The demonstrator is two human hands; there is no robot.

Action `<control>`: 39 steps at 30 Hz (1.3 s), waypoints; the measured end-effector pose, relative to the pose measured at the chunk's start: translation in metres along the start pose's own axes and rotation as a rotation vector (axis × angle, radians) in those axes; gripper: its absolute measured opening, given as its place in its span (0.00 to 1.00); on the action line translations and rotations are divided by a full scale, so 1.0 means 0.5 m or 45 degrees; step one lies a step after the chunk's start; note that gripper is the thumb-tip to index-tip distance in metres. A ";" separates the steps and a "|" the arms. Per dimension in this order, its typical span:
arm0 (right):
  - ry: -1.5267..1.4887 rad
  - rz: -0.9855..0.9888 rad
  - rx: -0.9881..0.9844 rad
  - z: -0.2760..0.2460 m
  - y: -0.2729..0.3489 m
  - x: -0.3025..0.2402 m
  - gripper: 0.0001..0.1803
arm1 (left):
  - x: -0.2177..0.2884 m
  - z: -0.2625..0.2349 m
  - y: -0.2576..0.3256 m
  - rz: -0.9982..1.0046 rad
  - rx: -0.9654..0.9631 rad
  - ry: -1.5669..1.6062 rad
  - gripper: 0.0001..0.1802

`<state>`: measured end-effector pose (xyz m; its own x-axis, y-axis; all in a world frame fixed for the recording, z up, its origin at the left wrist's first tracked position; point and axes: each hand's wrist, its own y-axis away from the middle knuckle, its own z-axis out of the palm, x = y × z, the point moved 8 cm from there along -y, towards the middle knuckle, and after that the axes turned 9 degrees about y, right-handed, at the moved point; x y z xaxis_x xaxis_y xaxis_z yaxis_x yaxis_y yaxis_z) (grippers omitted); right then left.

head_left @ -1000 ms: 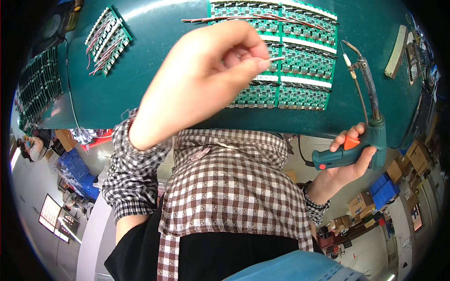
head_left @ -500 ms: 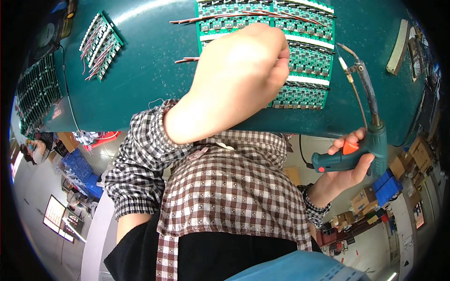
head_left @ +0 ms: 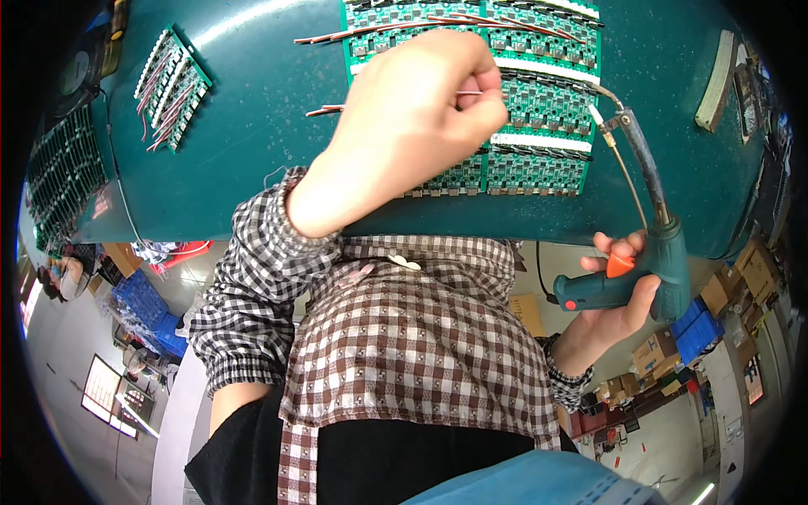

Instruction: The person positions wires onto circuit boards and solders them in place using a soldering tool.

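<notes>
My left hand (head_left: 404,109) is closed above the green circuit board panel (head_left: 539,177), its fingertips pinching a thin wire (head_left: 470,93). That hand and wrist hide the panel's left middle. My right hand (head_left: 614,316) wraps round the grip of a dark green soldering gun (head_left: 671,265) with an orange trigger. The gun's bent tip (head_left: 602,89) reaches over the panel's right edge, beside a row of black parts; whether it touches cannot be made out. Loose red and black wires (head_left: 370,32) lie across the panel's upper rows, and more wire ends (head_left: 324,110) stick out left of my hand.
On the green table (head_left: 244,109), a smaller board panel with wires (head_left: 172,88) lies to the left. Farther left is a stack of dark boards (head_left: 67,172), with a black cable (head_left: 118,168) alongside. A pale bar (head_left: 715,82) lies at the right.
The soldering gun's tip has moved left, to the panel's right edge. My left hand has shifted a little left, and the pinched wire now shows between its fingers.
</notes>
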<state>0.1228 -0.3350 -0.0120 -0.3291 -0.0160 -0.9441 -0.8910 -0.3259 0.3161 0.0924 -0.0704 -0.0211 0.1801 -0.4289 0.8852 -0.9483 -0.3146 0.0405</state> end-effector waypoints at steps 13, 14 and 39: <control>0.103 -0.054 0.077 0.005 0.010 -0.014 0.27 | 0.008 0.023 0.000 0.108 0.096 -0.153 0.04; 0.105 -0.052 0.079 0.006 0.013 -0.014 0.27 | 0.007 0.023 0.000 0.106 0.094 -0.151 0.04; 0.480 -0.037 0.103 0.032 0.033 -0.023 0.26 | 0.007 0.017 -0.001 0.177 0.152 -0.115 0.04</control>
<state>0.1067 -0.3251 0.0055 -0.1790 -0.3595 -0.9158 -0.9250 -0.2556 0.2812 0.0958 -0.0791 -0.0221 0.0772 -0.5479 0.8330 -0.9290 -0.3427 -0.1393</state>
